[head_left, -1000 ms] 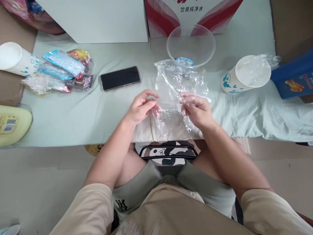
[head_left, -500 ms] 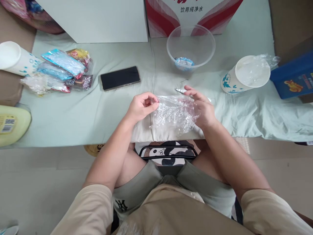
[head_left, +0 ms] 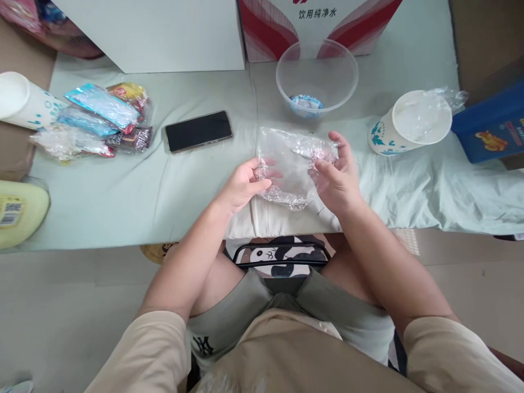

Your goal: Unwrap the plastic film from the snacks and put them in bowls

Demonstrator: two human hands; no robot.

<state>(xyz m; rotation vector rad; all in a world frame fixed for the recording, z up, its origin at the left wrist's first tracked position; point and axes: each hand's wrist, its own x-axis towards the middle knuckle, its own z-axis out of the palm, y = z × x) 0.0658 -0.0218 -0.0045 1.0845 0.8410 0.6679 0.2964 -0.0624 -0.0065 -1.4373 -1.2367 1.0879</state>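
Observation:
A clear, crinkled plastic bag (head_left: 289,164) is held between both my hands just above the pale green cloth on the table (head_left: 172,185). My left hand (head_left: 245,183) pinches its left edge, fingers partly inside the film. My right hand (head_left: 338,174) grips its right edge with fingers curled over the top. Beyond the bag stands a clear plastic bowl (head_left: 317,73) with a small blue-and-white wrapped item (head_left: 306,102) in it.
A black phone (head_left: 198,131) lies left of the bag. Several snack packets (head_left: 100,117) and a paper cup (head_left: 22,101) lie at far left. A plastic-lined paper cup (head_left: 409,123) and a blue box (head_left: 491,125) are right; a red-white carton (head_left: 319,22) stands behind.
The bag, spread tall a second ago, was bunched down between my hands, then opened out again into a smaller, wider shape. My right hand moved up to its right edge.

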